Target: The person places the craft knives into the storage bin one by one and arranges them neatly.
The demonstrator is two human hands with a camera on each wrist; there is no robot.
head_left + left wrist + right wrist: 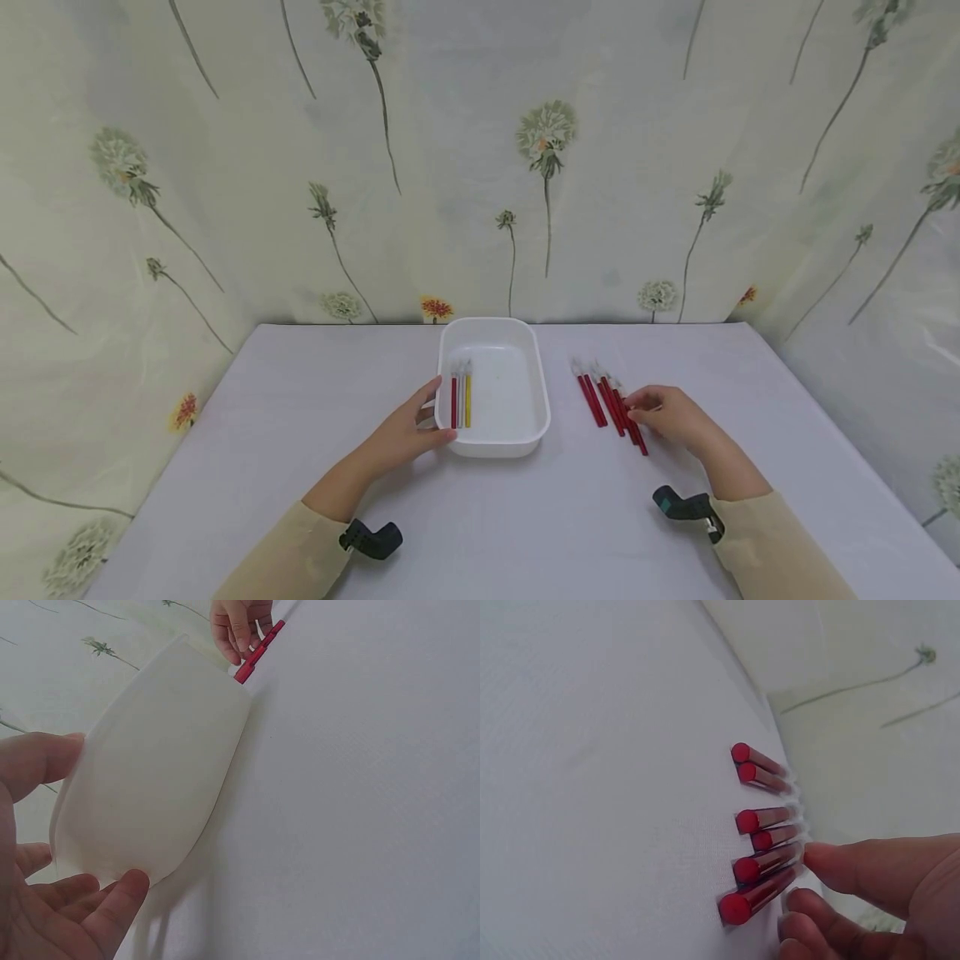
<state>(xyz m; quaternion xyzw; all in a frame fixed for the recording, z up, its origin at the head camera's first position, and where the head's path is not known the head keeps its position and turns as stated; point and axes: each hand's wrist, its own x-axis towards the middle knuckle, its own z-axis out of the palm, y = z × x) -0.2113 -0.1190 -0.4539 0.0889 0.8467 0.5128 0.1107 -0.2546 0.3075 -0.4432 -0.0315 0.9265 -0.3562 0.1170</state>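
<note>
My left hand [405, 429] grips the near left corner of a white plastic tray [531, 435], thumb at the near rim and fingers along the left side. Inside, at the left, a red pen [453, 402], a pale pen [461, 402] and a yellow pen [468, 402] lie side by side. To the tray's right, several red pens [761, 820] with clear ends lie in a slanted group. My right hand [671, 417] is at the right side of this group. Its thumb and fingertips pinch the outermost red pen [739, 907] toward its clear end.
A white cloth covers the table [495, 533]. Behind it and along both sides hangs a pale curtain [450, 208] with a dandelion print. Each sleeve carries a black camera mount, the left one [372, 540] and the right one [684, 505].
</note>
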